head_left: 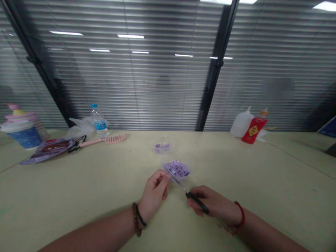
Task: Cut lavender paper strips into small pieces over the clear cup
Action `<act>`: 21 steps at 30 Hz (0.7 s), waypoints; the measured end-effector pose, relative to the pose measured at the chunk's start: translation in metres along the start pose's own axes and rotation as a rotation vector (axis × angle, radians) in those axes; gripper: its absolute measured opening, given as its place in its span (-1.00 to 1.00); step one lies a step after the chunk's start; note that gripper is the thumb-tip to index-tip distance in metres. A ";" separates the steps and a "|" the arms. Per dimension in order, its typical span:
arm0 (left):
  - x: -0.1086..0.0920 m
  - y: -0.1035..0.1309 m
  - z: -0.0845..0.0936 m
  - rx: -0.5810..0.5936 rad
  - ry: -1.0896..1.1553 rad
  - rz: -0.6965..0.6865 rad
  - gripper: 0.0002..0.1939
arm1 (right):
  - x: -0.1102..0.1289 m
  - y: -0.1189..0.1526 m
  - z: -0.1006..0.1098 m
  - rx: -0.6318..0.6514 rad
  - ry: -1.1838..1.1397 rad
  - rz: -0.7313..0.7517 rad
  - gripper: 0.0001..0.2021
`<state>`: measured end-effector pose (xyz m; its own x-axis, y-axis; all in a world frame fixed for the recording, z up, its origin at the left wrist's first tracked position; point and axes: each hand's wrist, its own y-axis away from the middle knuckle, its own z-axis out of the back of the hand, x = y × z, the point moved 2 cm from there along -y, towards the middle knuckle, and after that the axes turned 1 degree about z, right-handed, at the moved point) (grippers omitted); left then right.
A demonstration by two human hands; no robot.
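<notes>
My right hand (207,203) grips a pair of scissors (195,201) by its black handles, the metal blades pointing up and left. Beside the blade tips, my left hand (156,189) is closed in a pinch at the near left rim of a clear bowl; what its fingertips hold is too small to make out. Small purple cut pieces (177,168) fill this bowl, and the blades reach over it. Farther back stands a second clear bowl (162,147) with fewer purple bits in it.
At the left are a pink hairbrush (115,138), a water bottle (99,122), a plastic bag (81,127), a blue cup (25,134) and a purple package (52,148). A red bottle (254,130) and a white squeeze bottle (241,123) stand back right, before window blinds.
</notes>
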<state>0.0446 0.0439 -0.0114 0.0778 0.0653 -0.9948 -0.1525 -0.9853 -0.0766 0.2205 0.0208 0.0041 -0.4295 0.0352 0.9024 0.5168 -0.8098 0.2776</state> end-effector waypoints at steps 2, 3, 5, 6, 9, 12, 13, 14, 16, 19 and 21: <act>-0.001 0.000 0.000 0.006 -0.001 -0.002 -0.69 | 0.001 0.000 0.000 0.002 0.000 0.012 -0.60; -0.001 0.000 0.000 0.008 -0.005 -0.004 -0.70 | 0.001 0.000 0.000 0.002 -0.001 0.016 -0.60; -0.002 0.000 0.000 0.012 -0.015 -0.006 -0.69 | 0.002 0.001 -0.001 0.004 -0.007 0.026 -0.61; -0.002 0.000 0.000 0.014 -0.018 -0.008 -0.69 | 0.001 0.001 -0.001 0.004 -0.008 0.030 -0.60; -0.003 0.000 -0.001 0.017 -0.016 0.000 -0.69 | 0.000 0.001 -0.001 -0.008 -0.013 0.028 -0.60; -0.002 0.000 0.000 0.012 -0.014 0.016 -0.69 | 0.001 0.001 -0.001 -0.028 -0.033 0.003 -0.61; -0.002 0.000 0.000 0.007 -0.015 0.021 -0.69 | 0.002 0.001 -0.001 -0.038 -0.041 -0.003 -0.61; -0.001 0.000 0.000 0.001 -0.019 0.026 -0.69 | 0.003 0.002 0.000 -0.048 -0.050 -0.004 -0.61; 0.000 -0.001 0.000 -0.010 -0.029 0.034 -0.69 | 0.007 0.003 0.000 -0.071 -0.064 -0.001 -0.59; 0.001 -0.001 0.001 -0.020 -0.043 0.037 -0.70 | 0.007 0.003 0.000 -0.099 -0.094 -0.026 -0.59; 0.002 -0.001 0.001 -0.027 -0.050 0.040 -0.70 | 0.005 0.001 0.001 -0.120 -0.119 -0.040 -0.58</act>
<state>0.0437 0.0457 -0.0134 0.0230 0.0328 -0.9992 -0.1281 -0.9911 -0.0355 0.2194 0.0205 0.0089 -0.3537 0.1316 0.9261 0.4057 -0.8705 0.2787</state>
